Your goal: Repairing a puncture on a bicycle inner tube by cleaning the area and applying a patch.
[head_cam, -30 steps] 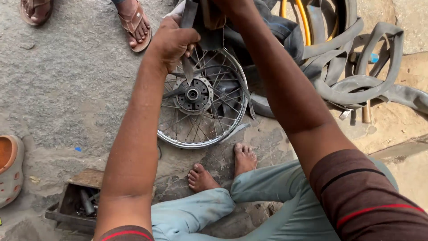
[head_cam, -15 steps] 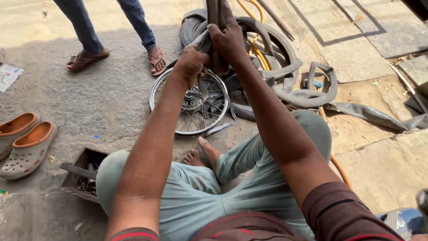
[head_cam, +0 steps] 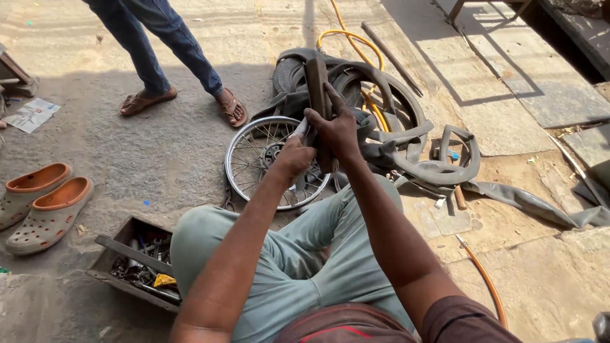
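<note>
I sit on the ground with both arms stretched forward. My right hand grips a dark rubber strip, part of a tyre or inner tube, held upright in front of me. My left hand holds the same strip lower down, just under the right hand. Below my hands a spoked wheel rim lies flat on the ground. Black tyres and limp grey inner tubes are piled behind and to the right of the rim.
A person in jeans and sandals stands at the top left. Orange and grey clogs lie at left. An open tool box sits by my left knee. A yellow hose and an orange hose run over the paving.
The view has tilted up and back, showing more ground and the standing person. My hands keep their grip on the rubber strip and have lifted it above the rim.
</note>
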